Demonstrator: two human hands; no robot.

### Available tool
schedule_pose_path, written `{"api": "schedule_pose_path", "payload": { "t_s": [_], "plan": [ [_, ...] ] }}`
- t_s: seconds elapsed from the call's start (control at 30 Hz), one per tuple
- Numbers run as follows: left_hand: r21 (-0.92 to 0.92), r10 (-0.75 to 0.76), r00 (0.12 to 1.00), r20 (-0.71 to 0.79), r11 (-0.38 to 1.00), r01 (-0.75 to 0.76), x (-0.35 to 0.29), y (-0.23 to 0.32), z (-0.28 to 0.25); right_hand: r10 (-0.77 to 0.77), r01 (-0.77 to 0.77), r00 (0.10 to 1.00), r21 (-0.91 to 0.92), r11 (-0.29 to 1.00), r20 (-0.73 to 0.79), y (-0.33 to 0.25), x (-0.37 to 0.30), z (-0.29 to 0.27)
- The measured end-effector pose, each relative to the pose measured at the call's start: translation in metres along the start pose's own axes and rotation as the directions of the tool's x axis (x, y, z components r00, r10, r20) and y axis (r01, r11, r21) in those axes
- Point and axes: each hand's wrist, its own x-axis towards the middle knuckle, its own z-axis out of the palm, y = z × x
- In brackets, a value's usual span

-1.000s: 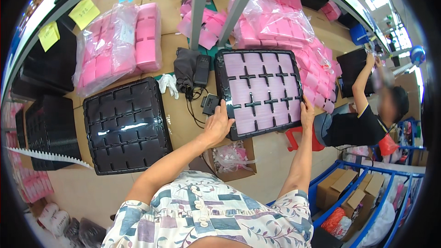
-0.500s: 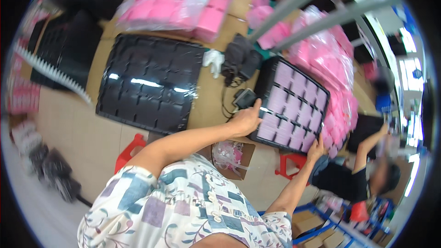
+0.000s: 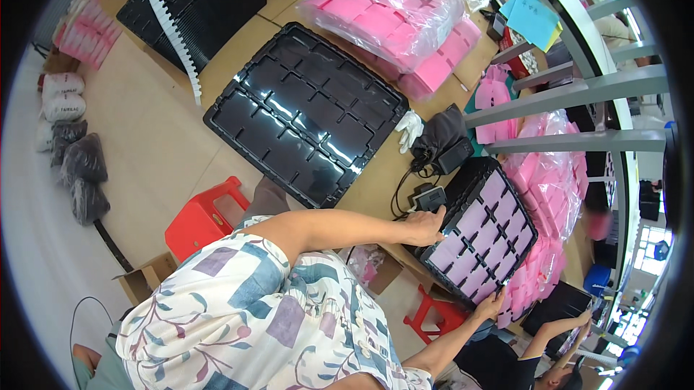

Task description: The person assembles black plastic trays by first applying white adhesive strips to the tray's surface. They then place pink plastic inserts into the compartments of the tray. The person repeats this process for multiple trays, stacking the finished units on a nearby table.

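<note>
The black plastic gridded tray, filled with lilac sheets, lies between the left grip and right grip, each partly curled on an edge. Uneven support could spill them among flat pink pieces beside the right grip.

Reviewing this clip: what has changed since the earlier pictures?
The view swung left, so the lilac-filled tray, left hand and right hand appear lower, the tray further right. Nothing was visibly grasped or released: both hands remain at its edges. The black tray stayed beside the white glove.
</note>
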Motion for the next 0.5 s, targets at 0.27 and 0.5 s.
{"api": "schedule_pose_path", "payload": {
  "t_s": [0.27,0.5],
  "plan": [
    [0.073,0.016,0.998,-0.069,0.997,-0.011,0.004,-0.010,0.014,-0.145,0.149,0.989,-0.169,0.974,0.035,-0.024,-0.017,-0.002],
    [0.088,0.017,0.999,-0.031,0.996,-0.014,-0.004,0.002,-0.001,-0.041,0.043,0.999,-0.089,0.995,0.030,-0.036,-0.012,-0.006]
  ]
}}
